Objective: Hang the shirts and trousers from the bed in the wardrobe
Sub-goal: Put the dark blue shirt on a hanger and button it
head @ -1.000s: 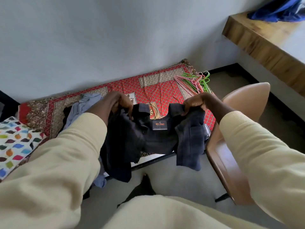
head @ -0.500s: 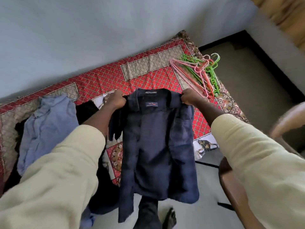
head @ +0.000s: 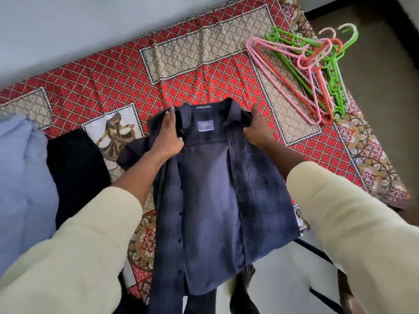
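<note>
To do this well I should keep the shoulders level and the front open, so a hanger slips in under the collar. My left hand [head: 169, 134] grips the shirt [head: 210, 189] at its left shoulder, fingers curled into the cloth; my right hand [head: 256, 129] grips the other shoulder. The shirt lies spread on the bed [head: 108, 78], its tail over the edge. The hangers [head: 317, 71] lie near, to the right.

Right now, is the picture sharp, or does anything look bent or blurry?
Head view: the navy shirt and hangers are fairly sharp; the wide lens bows the bedspread edge; the cream sleeves near the camera look soft and oversized.
</note>
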`<action>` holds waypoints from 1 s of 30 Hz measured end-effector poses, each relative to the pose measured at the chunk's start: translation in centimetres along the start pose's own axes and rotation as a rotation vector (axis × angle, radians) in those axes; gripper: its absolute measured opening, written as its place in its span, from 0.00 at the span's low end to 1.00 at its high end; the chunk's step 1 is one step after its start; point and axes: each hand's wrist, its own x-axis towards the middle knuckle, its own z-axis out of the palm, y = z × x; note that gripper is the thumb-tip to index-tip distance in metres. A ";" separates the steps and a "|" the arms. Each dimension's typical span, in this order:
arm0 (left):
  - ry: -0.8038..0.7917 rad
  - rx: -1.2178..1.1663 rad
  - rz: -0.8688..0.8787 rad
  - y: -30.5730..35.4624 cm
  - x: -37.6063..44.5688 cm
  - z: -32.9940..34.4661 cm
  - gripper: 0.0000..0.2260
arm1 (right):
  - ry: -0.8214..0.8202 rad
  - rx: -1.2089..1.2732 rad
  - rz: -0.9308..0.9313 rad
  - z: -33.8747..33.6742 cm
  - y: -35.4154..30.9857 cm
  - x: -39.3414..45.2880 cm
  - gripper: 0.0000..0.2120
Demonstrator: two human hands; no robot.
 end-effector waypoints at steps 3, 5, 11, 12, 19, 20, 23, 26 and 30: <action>0.038 0.408 0.122 -2.3 -0.2 3.4 0.36 | 0.034 -0.237 -0.099 2.5 3.0 -0.2 0.31; -0.110 0.607 0.056 -3.1 0.0 4.6 0.32 | -0.126 -0.316 -0.072 3.9 4.2 -0.2 0.23; 0.284 0.598 -0.101 2.3 -1.3 6.2 0.20 | -0.223 -0.224 -0.127 2.7 5.5 0.6 0.18; 0.335 0.553 -0.057 4.0 -1.2 6.7 0.20 | -0.123 -0.156 -0.147 1.8 5.6 1.0 0.15; 0.175 0.355 0.308 18.3 3.2 12.7 0.27 | 0.357 -0.126 -0.169 -7.1 9.7 5.2 0.11; 0.165 0.334 0.317 20.1 3.5 13.4 0.27 | 0.401 -0.160 -0.130 -8.3 10.7 5.9 0.11; 0.182 0.306 0.364 24.6 4.5 15.0 0.28 | 0.458 -0.287 0.001 -11.8 13.7 8.1 0.13; 0.148 0.291 0.369 26.4 4.8 15.8 0.30 | 0.410 -0.378 0.053 -13.4 15.2 9.8 0.15; 0.156 0.264 0.345 25.6 4.8 16.3 0.30 | 0.341 -0.380 0.084 -14.0 15.9 11.2 0.12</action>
